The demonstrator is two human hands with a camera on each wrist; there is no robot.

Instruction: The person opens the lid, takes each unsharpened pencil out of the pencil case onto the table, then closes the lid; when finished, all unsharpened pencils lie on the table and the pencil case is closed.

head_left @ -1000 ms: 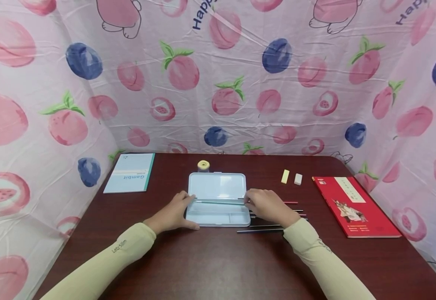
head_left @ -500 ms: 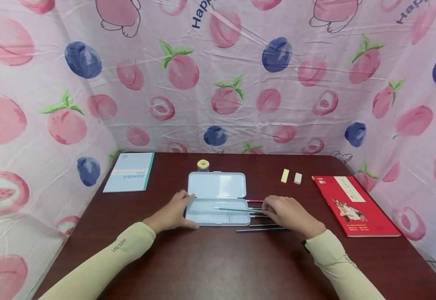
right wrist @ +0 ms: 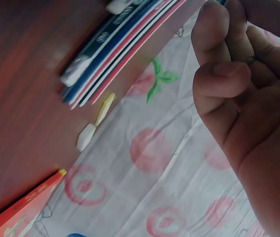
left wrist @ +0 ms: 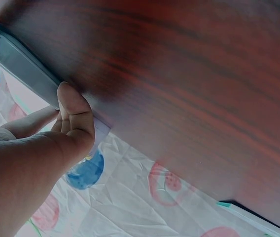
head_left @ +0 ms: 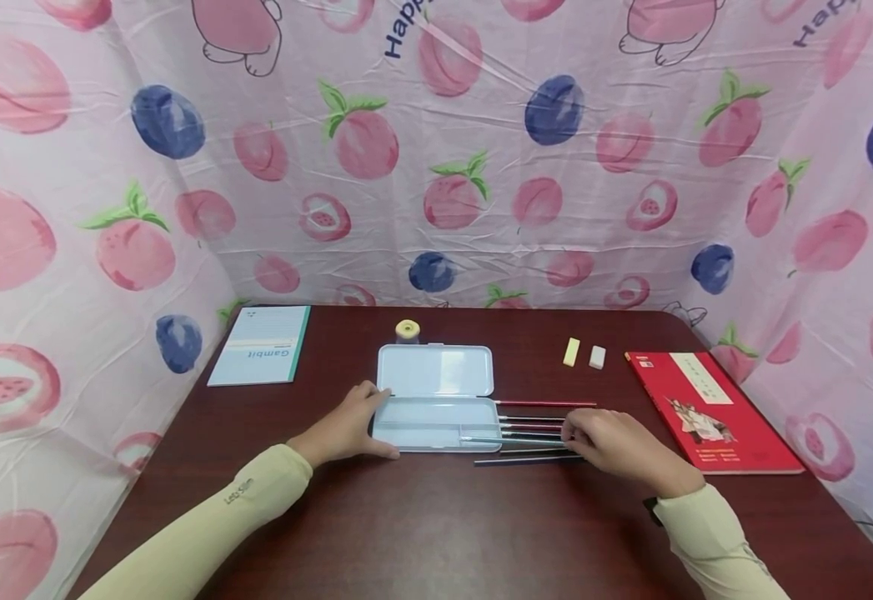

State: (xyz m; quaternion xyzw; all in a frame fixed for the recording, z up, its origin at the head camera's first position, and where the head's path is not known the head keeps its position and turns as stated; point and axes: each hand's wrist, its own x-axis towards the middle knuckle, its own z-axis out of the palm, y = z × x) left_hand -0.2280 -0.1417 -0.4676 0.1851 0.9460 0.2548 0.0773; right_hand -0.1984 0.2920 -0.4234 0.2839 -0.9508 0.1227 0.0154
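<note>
A pale blue pencil case [head_left: 413,437] lies unfolded on the table, its lid [head_left: 406,371] tipped back. My left hand [head_left: 340,429] holds the case's left end, thumb at the near corner and fingers at the far one; the left wrist view shows the thumb [left wrist: 73,101] against the case's side. With bent fingertips my right hand [head_left: 612,442] pinches a light teal pencil [head_left: 514,440], whose left end reaches over the case's small right compartment. Several pencils [head_left: 544,404] lie to the right of the case. The right fingers partly hide some of them.
Behind the case stands a yellow-topped round container [head_left: 407,331]. A yellow block [head_left: 571,352] and a white eraser [head_left: 597,357] lie at the back right. A red book [head_left: 714,417] is at the right, a blue notebook [head_left: 259,346] at the left. Patterned cloth surrounds the table.
My right hand has moved right and nearer, drawing the teal pencil from along the case's hinge side out over its right end. The left hand has stayed on the case.
</note>
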